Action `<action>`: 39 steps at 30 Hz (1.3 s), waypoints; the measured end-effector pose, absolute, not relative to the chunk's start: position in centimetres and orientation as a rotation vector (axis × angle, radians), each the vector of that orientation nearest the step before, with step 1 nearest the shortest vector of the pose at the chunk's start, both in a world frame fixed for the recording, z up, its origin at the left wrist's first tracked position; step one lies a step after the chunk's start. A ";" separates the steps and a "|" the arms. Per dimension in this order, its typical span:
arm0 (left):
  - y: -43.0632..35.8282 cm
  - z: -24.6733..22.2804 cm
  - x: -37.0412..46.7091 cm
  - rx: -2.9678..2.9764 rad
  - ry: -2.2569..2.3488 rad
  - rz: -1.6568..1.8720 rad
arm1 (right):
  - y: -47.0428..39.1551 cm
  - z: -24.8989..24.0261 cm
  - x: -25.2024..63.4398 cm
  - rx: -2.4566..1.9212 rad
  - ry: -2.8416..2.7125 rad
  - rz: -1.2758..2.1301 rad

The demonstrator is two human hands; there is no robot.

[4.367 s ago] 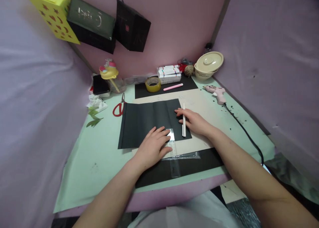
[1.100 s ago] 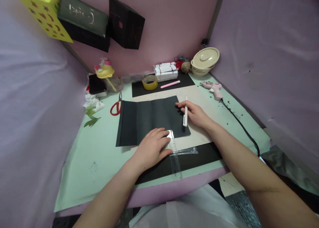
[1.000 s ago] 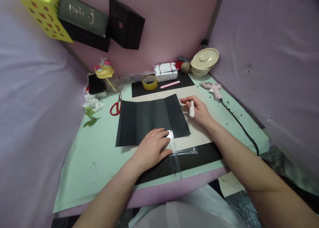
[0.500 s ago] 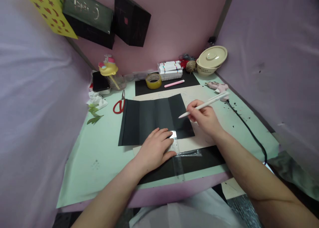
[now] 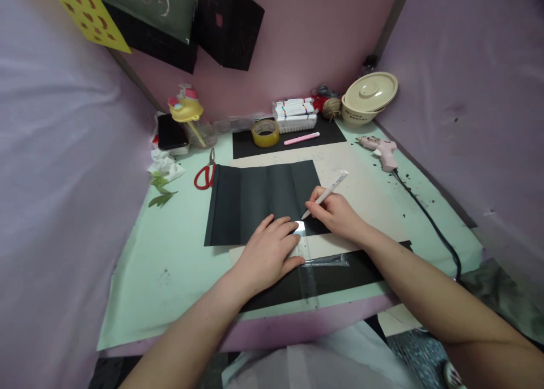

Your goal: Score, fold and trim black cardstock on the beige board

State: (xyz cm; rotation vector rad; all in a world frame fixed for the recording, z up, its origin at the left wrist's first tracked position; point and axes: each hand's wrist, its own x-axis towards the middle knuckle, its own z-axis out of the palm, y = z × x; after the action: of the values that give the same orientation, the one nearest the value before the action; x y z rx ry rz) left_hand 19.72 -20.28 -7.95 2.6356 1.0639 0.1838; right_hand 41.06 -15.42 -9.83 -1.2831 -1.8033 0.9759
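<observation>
Folded black paper (image 5: 255, 190) lies on a beige board (image 5: 361, 173), with creases running across it. My left hand (image 5: 274, 250) rests flat with fingers spread, pressing a clear ruler (image 5: 309, 284) onto the paper's front edge. In my right hand (image 5: 331, 210) is a slim white pen (image 5: 325, 193), pinched between thumb and fingers. Its tip meets or nearly meets the paper beside the ruler's far end; whether it touches I cannot tell. Part of the ruler is hidden under my left fingers.
Red-handled scissors (image 5: 204, 176) lie left of the paper. Behind it are a tape roll (image 5: 266, 142), a pink pen (image 5: 301, 139) and a box of markers (image 5: 295, 117). A pink glue gun (image 5: 385, 151) with a black cord and a lidded bowl (image 5: 361, 115) stand right. Black boxes (image 5: 148, 32) hang above.
My right hand has moved left and toward me, bringing the pen tip down to the ruler's far end. My left hand stays on the ruler. The view has shifted slightly.
</observation>
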 end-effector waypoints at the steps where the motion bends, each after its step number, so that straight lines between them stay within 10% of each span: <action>1: -20.3 -7.9 19.7 2.636 1.066 0.182 | -15.5 -9.8 41.0 -1.284 -1.805 0.982; 39: -20.2 -7.6 19.9 2.617 1.078 0.169 | -15.4 -9.8 41.2 -1.223 -1.785 0.989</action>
State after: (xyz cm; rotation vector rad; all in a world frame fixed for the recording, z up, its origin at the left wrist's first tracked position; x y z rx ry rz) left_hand 19.91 -20.21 -7.61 2.6166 1.0775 0.1692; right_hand 41.16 -15.43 -9.83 -1.2230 -1.7853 0.9890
